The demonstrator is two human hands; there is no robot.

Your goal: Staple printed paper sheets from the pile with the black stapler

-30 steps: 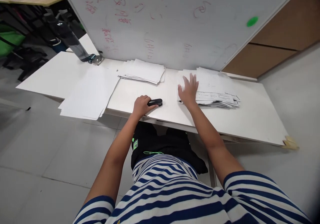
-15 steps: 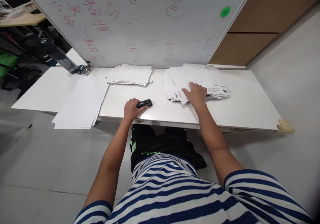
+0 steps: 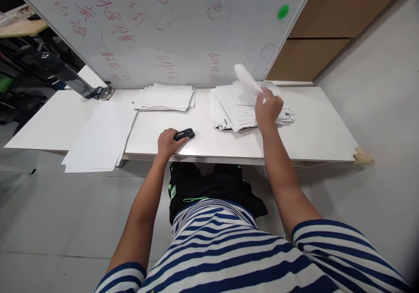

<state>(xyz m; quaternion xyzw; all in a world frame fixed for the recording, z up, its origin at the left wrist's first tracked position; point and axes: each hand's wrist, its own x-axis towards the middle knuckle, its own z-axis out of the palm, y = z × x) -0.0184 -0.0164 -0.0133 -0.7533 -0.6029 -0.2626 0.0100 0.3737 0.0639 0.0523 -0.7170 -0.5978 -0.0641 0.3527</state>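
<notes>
A black stapler lies on the white table near its front edge, and my left hand is closed round its left end. Over the right-hand pile of printed papers, my right hand pinches a sheet of paper lifted off the top. This sheet bends up towards the whiteboard, and printed lines show on the papers beneath. A neater stack of paper lies at the back, left of the pile. Larger white sheets spread over the table's left part and hang past its front edge.
Behind the table stands a whiteboard with red writing and a green magnet. A clear bottle lies tilted at the back left. Brown panels and a grey wall are on the right.
My right hand has gone from lying on the right-hand pile to pinching and raising a sheet from it. My left hand stays on the stapler. The view has shifted slightly.
</notes>
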